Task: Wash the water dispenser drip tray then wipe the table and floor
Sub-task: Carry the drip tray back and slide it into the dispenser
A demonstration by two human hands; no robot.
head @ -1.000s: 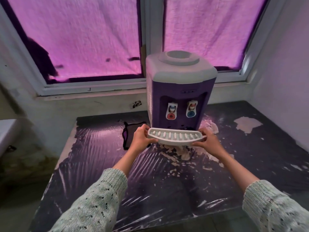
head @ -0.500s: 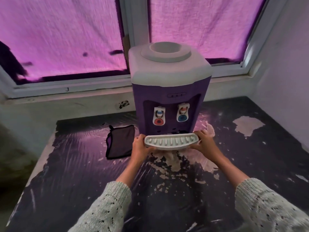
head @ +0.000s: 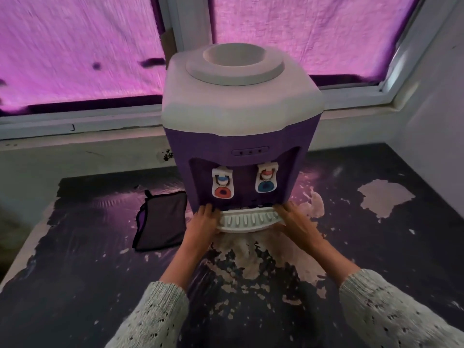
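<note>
1. A second ago the tray (head: 247, 220) was held out in front of the dispenser (head: 241, 126), clear of it. Now it sits pushed in at the foot of the machine, under the two taps, its back edge tucked into the recess.
2. That suggests the washing is done and the tray is going back in its place, which would leave the table (head: 75, 285) and floor to wipe. Whether it is fully seated I cannot tell; the join is dark and partly hidden by fingers.
3. Far left, on the table, a dark cloth (head: 162, 221) lies folded, just beside the dispenser's left corner and apart from the hands. It looks the likely thing for the wiping.
4. The left hand (head: 202, 226) is curled around the tray's left end, fingers over the top edge, still gripping.
5. In the middle, the red tap (head: 223, 185) and blue tap (head: 266, 180) hang above the tray, touching nothing.
6. The right hand (head: 292, 218) grasps the tray's right end the same way, fingertips pressed toward the machine.
7. In front and to the right, the table's dark covering is peeled away in pale, flaky patches (head: 385, 198). A cloth could snag on those edges, and the dispenser itself stands on part of the surface to be wiped.
</note>
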